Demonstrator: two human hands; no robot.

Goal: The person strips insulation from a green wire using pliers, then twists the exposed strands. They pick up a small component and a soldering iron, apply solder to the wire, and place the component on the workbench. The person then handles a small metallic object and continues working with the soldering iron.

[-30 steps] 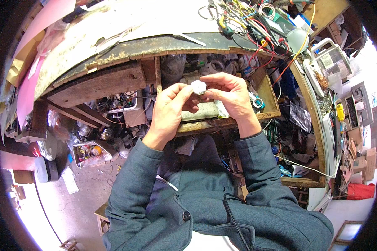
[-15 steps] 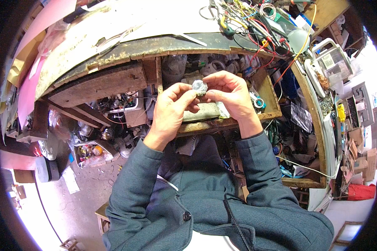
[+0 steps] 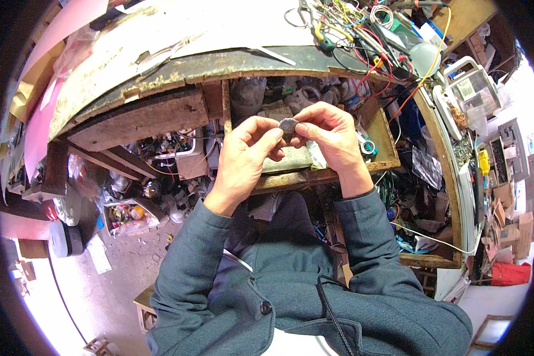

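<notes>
A small, dark grey roundish piece [image 3: 288, 126] with an uneven edge is held above the open wooden drawer [image 3: 323, 176]; I cannot tell its exact kind. My right hand [image 3: 333, 141] pinches it between thumb and fingers from the right. From the left, the thumb and forefinger of my left hand [image 3: 242, 159] close on its other edge. Both hands are raised close together in front of my dark grey coat. Below the fingers, a pale flat block [image 3: 291, 161] lies in the drawer, and the hands partly cover it.
The workbench [image 3: 207, 29] has a bright top and a worn front edge. Tangled test leads and pliers [image 3: 323, 38] lie at its far right. A second drawer with cables [image 3: 424, 259] stands to the right. A box of small parts [image 3: 133, 216] sits lower left.
The piece has been turned between my fingers: its pale, rough face showed before, and a darker, smoother side shows now. My right fingers have closed in around it.
</notes>
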